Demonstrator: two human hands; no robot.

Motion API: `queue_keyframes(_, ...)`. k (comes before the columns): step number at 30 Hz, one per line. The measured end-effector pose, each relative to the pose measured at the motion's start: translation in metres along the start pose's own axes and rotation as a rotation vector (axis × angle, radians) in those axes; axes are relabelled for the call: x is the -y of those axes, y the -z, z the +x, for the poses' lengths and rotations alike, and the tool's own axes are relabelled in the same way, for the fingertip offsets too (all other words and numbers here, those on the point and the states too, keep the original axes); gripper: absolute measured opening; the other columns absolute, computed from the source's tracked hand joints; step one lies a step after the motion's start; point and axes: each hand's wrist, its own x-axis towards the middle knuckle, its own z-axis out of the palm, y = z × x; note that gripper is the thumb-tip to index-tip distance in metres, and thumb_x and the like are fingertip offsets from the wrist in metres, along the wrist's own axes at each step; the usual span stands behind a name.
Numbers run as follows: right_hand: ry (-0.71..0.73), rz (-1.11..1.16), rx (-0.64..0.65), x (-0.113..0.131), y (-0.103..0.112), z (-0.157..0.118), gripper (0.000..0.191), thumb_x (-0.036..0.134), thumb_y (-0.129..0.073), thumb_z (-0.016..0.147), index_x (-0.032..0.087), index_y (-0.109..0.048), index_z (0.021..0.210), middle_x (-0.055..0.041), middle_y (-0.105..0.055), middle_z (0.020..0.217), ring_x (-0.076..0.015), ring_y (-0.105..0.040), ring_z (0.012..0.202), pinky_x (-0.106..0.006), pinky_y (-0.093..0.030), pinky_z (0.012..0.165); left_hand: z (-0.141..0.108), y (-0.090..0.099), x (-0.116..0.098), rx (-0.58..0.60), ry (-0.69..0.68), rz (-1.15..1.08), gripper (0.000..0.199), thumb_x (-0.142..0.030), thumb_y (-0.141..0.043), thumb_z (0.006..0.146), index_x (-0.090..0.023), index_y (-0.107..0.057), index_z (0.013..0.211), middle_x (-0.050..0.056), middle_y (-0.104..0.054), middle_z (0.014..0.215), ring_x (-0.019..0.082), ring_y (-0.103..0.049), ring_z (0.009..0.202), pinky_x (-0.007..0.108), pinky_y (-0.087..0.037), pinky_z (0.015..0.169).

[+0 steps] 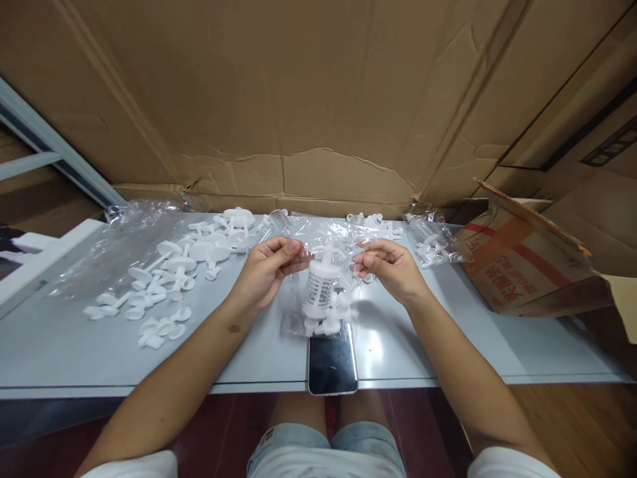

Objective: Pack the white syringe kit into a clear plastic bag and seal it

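Observation:
Between my hands hangs a clear plastic bag point(293, 312) holding a white coiled spring-like part point(318, 292) and several small white plastic pieces point(331, 322). My left hand point(271, 265) pinches the bag's upper left edge between thumb and fingers. At the upper right edge, my right hand point(388, 265) has its fingertips closed on the film. The bag's lower end is in front of the top of a dark-screened phone point(333, 365), which lies on the grey table point(239, 358). Behind the bag lies more clear film, partly hidden.
Loose white plastic parts point(209, 249) are heaped on the left, beside a large sheet of clear film point(119, 245). Another filled bag point(430, 239) lies at the right. An open cardboard box point(522, 259) stands beyond it. Cardboard point(298, 99) walls the back; a metal frame point(54, 146) rises at left.

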Motion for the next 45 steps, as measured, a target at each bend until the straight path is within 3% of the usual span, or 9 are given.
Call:
queue_keyframes(5,0.017,-0.176,-0.085,-0.002,0.002,0.003,0.045,0.043,-0.070,0.074,0.027,-0.057,0.114,-0.0065,-0.067,0.113,-0.0191,-0.067,0.093,-0.038,-0.055,0.082,0.004,0.003,-0.001,-0.122,-0.089,-0.008,0.023,-0.031,-0.080,0.064,-0.014,-0.065,0.070,0.000,-0.068,0.068,0.010,-0.066,0.068,0.020,-0.056,0.068)
queue_keyframes(7,-0.001,-0.295,-0.077,-0.004,0.000,0.002,0.047,0.045,-0.068,0.076,0.025,-0.056,0.116,-0.0084,-0.066,0.111,-0.0182,-0.066,0.090,-0.037,-0.054,0.079,0.004,0.003,-0.002,-0.153,-0.121,-0.018,0.022,-0.031,-0.079,0.065,-0.015,-0.065,0.072,0.000,-0.068,0.069,0.010,-0.066,0.070,0.021,-0.056,0.071)
queue_keyframes(14,-0.110,-0.556,0.214,-0.014,-0.009,-0.005,0.041,0.040,-0.066,0.077,0.019,-0.059,0.112,-0.0054,-0.064,0.094,-0.0152,-0.060,0.077,-0.032,-0.050,0.073,0.000,-0.002,-0.001,-0.143,-0.114,-0.075,0.024,-0.031,-0.079,0.064,-0.015,-0.062,0.071,-0.002,-0.066,0.069,0.009,-0.065,0.070,0.019,-0.054,0.069)
queue_keyframes(20,-0.095,-0.464,0.343,-0.019,-0.014,-0.007,0.041,0.042,-0.064,0.079,0.019,-0.058,0.113,-0.0047,-0.063,0.099,-0.0164,-0.060,0.084,-0.031,-0.049,0.075,0.000,-0.001,0.000,-0.207,-0.199,-0.115,0.023,-0.032,-0.077,0.066,-0.017,-0.061,0.072,-0.002,-0.066,0.070,0.009,-0.065,0.070,0.020,-0.054,0.069)
queue_keyframes(27,-0.028,-0.310,0.160,-0.038,-0.030,-0.015,0.061,0.038,-0.069,0.077,0.025,-0.044,0.130,-0.0078,-0.057,0.124,-0.0202,-0.058,0.109,-0.035,-0.045,0.094,-0.001,-0.003,0.002,-0.223,-0.275,-0.155,0.023,-0.033,-0.076,0.068,-0.017,-0.060,0.072,-0.002,-0.065,0.069,0.009,-0.065,0.071,0.020,-0.053,0.072)
queue_keyframes(32,0.028,-0.266,0.063,-0.040,-0.034,-0.017,0.047,0.037,-0.070,0.075,0.024,-0.054,0.118,-0.0060,-0.062,0.118,-0.0212,-0.059,0.108,-0.036,-0.045,0.094,-0.004,-0.006,0.001,-0.193,-0.309,-0.068,0.025,-0.036,-0.076,0.068,-0.018,-0.059,0.071,-0.002,-0.064,0.069,0.010,-0.064,0.070,0.023,-0.053,0.070)
queue_keyframes(37,0.087,-0.318,0.025,-0.030,-0.033,-0.018,0.040,0.037,-0.069,0.077,0.024,-0.059,0.113,-0.0051,-0.066,0.112,-0.0207,-0.061,0.106,-0.035,-0.046,0.094,-0.009,-0.007,-0.004,-0.223,-0.534,0.099,0.026,-0.036,-0.074,0.070,-0.018,-0.055,0.070,-0.002,-0.063,0.070,0.009,-0.058,0.055,0.023,-0.049,0.056)
queue_keyframes(41,0.125,-0.385,-0.013,-0.015,-0.027,-0.016,0.038,0.038,-0.068,0.078,0.025,-0.060,0.112,-0.0054,-0.065,0.116,-0.0209,-0.060,0.107,-0.035,-0.046,0.094,-0.009,-0.006,-0.008,-0.197,-0.522,0.152,0.024,-0.038,-0.070,0.074,-0.018,-0.057,0.073,-0.001,-0.063,0.075,0.009,-0.056,0.054,0.023,-0.046,0.052)
queue_keyframes(45,0.226,-0.682,-0.138,0.021,0.008,-0.012,0.038,0.042,-0.067,0.077,0.023,-0.062,0.110,-0.0079,-0.064,0.117,-0.0242,-0.060,0.105,-0.038,-0.047,0.090,-0.002,0.000,-0.012,-0.220,-0.479,0.153,0.023,-0.041,-0.067,0.076,-0.020,-0.059,0.080,0.001,-0.063,0.080,0.009,-0.057,0.056,0.022,-0.045,0.050)
